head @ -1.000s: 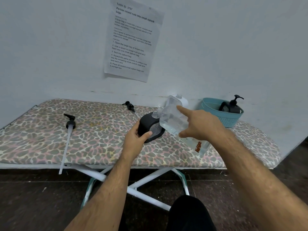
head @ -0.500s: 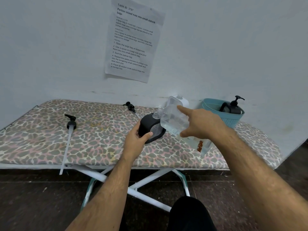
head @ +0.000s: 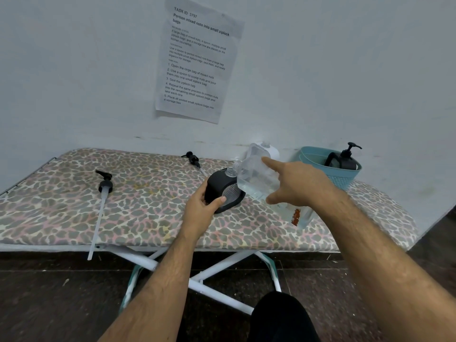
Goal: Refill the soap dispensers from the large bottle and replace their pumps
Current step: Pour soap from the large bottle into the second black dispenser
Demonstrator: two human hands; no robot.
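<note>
My left hand [head: 201,210] grips a black soap dispenser [head: 223,190] that stands on the ironing board, its pump off and its neck open. My right hand [head: 299,185] holds the large clear bottle [head: 257,180] tilted, spout down at the dispenser's neck, index finger stretched along its top. Clear liquid lies in the bottle's lower part. Two loose black pumps rest on the board: one with a long white tube [head: 104,187] at the left, one [head: 193,159] near the wall.
The leopard-print ironing board [head: 61,213] stands against a white wall. A teal basket [head: 343,178] at the right holds another black dispenser [head: 345,160] with its pump on. A white object [head: 271,150] sits behind the bottle. A printed sheet [head: 197,60] hangs on the wall.
</note>
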